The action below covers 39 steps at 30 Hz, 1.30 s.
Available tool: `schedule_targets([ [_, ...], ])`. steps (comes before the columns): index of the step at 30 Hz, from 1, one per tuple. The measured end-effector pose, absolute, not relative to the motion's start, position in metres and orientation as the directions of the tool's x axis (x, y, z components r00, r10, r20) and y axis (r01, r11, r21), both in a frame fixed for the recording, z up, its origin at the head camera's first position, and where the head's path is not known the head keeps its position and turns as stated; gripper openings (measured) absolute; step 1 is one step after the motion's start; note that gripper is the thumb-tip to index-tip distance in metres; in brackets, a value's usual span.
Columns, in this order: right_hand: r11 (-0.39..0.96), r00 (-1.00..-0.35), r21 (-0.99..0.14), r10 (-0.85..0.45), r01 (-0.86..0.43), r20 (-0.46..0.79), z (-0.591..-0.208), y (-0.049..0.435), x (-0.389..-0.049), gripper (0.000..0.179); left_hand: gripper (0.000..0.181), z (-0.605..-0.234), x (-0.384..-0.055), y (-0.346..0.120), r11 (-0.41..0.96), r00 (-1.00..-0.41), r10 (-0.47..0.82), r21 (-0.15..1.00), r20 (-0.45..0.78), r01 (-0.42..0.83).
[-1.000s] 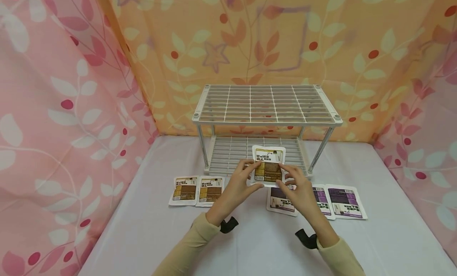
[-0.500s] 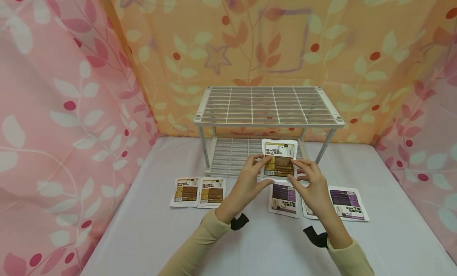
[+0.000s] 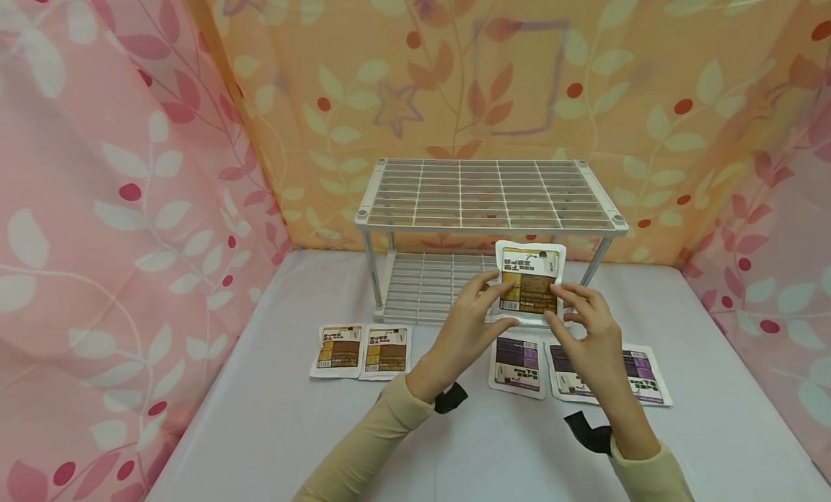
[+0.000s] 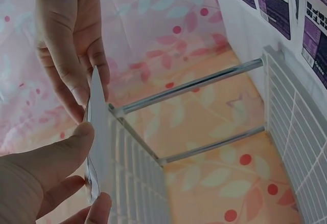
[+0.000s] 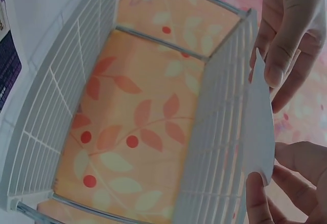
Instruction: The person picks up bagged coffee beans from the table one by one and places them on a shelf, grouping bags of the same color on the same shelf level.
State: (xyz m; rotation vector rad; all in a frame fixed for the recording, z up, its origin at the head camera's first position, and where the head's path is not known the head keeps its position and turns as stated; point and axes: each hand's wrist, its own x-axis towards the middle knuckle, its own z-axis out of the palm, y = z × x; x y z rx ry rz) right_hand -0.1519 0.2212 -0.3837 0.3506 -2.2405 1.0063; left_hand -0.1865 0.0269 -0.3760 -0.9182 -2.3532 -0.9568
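Note:
A white food pouch with a brown and yellow label (image 3: 529, 275) is held up in front of the rack's right half. My left hand (image 3: 464, 329) pinches its left edge, and my right hand (image 3: 594, 336) pinches the right edge. In the left wrist view the pouch (image 4: 97, 137) appears nearly edge-on, fingers and thumbs on its two faces. The right wrist view also shows the pouch (image 5: 260, 127) between both hands. Below it on the table lies a purple-labelled pouch (image 3: 517, 365); more purple pouches (image 3: 643, 376) lie to the right, partly hidden by my right hand.
A white two-tier wire rack (image 3: 487, 195) with metal posts stands at the back of the table (image 3: 260, 430). Two brown-labelled pouches (image 3: 386, 350) lie side by side at its front left. Floral cloth (image 3: 337, 76) hangs behind and at both sides.
Both hands have moved right and slightly up with the brown-labelled pouch, from before the rack's middle to its right half. The purple pouch below is now more exposed.

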Motion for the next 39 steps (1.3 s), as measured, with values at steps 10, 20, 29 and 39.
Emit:
schedule_targets([
  [10,0.702,-0.659,-0.458,-0.023,-0.546,0.751,-0.376,0.233,-0.149,0.06,0.055,-0.361,-0.187,0.038,0.537,-0.641,0.435,0.389,0.633,0.748],
  [20,0.72,-0.628,-0.42,-0.029,-0.553,0.777,-0.359,0.241,-0.155,0.061,0.052,-0.344,-0.199,0.049,0.51,-0.61,0.426,0.379,0.668,0.772],
  [29,0.724,-0.629,-0.423,-0.019,-0.545,0.777,-0.345,0.248,-0.17,0.056,0.044,-0.331,-0.213,0.059,0.495,-0.602,0.399,0.391,0.692,0.776],
  [39,0.735,-0.624,-0.411,-0.02,-0.539,0.781,-0.338,0.258,-0.184,0.051,0.038,-0.326,-0.225,0.069,0.51,-0.574,0.409,0.345,0.709,0.788],
])
